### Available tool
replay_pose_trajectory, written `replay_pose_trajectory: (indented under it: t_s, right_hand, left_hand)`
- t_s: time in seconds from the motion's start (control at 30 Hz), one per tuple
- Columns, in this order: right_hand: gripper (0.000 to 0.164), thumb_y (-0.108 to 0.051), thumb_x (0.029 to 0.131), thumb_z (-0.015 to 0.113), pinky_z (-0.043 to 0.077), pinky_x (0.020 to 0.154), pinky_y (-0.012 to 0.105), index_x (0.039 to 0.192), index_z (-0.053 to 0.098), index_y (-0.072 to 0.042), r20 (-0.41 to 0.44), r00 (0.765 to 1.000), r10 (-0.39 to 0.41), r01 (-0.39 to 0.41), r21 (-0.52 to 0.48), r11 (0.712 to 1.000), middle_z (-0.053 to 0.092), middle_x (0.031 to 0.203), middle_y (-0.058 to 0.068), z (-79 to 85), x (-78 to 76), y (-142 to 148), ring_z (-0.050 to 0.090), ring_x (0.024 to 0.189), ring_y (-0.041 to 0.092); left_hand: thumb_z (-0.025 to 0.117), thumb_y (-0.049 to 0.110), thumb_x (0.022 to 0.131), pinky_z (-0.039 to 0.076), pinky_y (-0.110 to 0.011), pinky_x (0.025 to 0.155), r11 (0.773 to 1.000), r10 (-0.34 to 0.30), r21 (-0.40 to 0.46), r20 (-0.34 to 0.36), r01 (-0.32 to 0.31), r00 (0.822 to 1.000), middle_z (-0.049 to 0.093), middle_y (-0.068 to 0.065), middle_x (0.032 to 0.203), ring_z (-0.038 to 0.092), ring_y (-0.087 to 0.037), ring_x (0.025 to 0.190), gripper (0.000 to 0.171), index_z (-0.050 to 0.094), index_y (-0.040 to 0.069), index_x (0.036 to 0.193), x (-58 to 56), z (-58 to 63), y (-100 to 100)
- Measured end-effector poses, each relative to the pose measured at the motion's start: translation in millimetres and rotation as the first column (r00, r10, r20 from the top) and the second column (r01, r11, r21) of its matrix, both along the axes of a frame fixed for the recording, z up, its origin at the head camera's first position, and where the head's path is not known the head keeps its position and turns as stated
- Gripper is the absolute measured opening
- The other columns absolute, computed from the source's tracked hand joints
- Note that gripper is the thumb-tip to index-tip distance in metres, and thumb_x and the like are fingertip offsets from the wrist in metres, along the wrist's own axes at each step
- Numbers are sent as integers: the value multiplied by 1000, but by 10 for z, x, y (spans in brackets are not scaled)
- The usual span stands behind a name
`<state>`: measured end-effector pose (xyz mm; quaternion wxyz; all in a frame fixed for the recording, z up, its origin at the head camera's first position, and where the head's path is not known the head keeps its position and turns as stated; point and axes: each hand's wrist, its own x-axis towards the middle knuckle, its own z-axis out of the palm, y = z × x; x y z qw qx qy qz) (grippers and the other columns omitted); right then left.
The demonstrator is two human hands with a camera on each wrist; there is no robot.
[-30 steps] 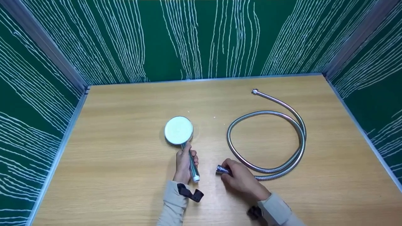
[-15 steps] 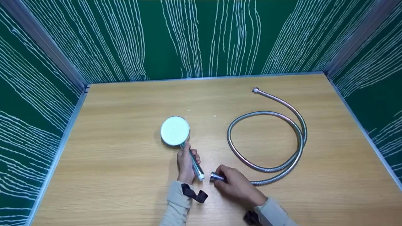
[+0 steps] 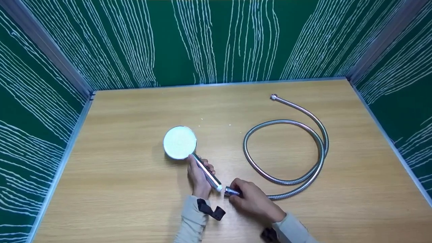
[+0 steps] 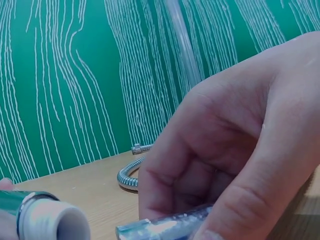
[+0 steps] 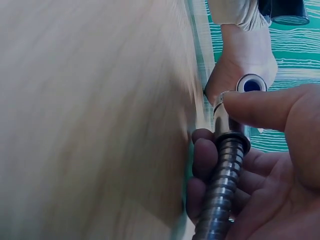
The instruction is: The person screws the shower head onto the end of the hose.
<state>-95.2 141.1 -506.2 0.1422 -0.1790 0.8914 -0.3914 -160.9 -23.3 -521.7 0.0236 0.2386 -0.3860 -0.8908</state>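
Observation:
My left hand (image 3: 199,177) grips the chrome handle of a shower head (image 3: 180,142), its round pale face turned up. The white threaded end (image 4: 55,220) of the handle points toward my right hand (image 3: 254,199). Between thumb and fingers, the right hand pinches the smooth metal connector (image 3: 232,191) of a shower hose (image 5: 220,185). Connector and threaded end lie close together, with a small gap between them in the head view. From there the ribbed hose runs right and loops on the table, its other end fitting (image 3: 273,97) at the back.
The wooden table (image 3: 128,135) is bordered by green walls (image 3: 165,44) with white wavy lines. Tiny white specks (image 3: 230,125) lie near the table's middle. A black strap (image 3: 211,209) hangs off the left wrist.
The shower head has swung left, and its handle now tilts with the threaded end toward the right. My right hand has brought the hose connector left and nearer, closing most of the gap.

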Motion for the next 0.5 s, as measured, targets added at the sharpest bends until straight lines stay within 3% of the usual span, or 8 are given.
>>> replay_pose_trajectory:
  t_s: [0.2, 0.5]
  right_hand:
    - [15, -11, 84, 67, 43, 62, 21, 95, 58, -11, -47, 999, 2, -3, -17, 1000, 60, 84, -4, 4, 6, -4, 50, 71, 5]
    - [14, -11, 84, 67, 45, 65, 22, 95, 58, -12, -37, 999, 0, -1, -13, 1000, 60, 84, -4, 38, 8, 20, 52, 73, 6]
  left_hand:
    - [32, 45, 101, 41, -25, 40, 996, 65, 66, -57, -62, 996, 45, 1, 63, 48, -12, 42, 30, 36, 16, 95, 4, -7, 1]
    - [31, 44, 101, 33, -21, 40, 979, 85, 195, -97, -65, 992, 41, 6, 58, 41, -9, 41, 36, 36, 16, 80, 22, 5, 23]
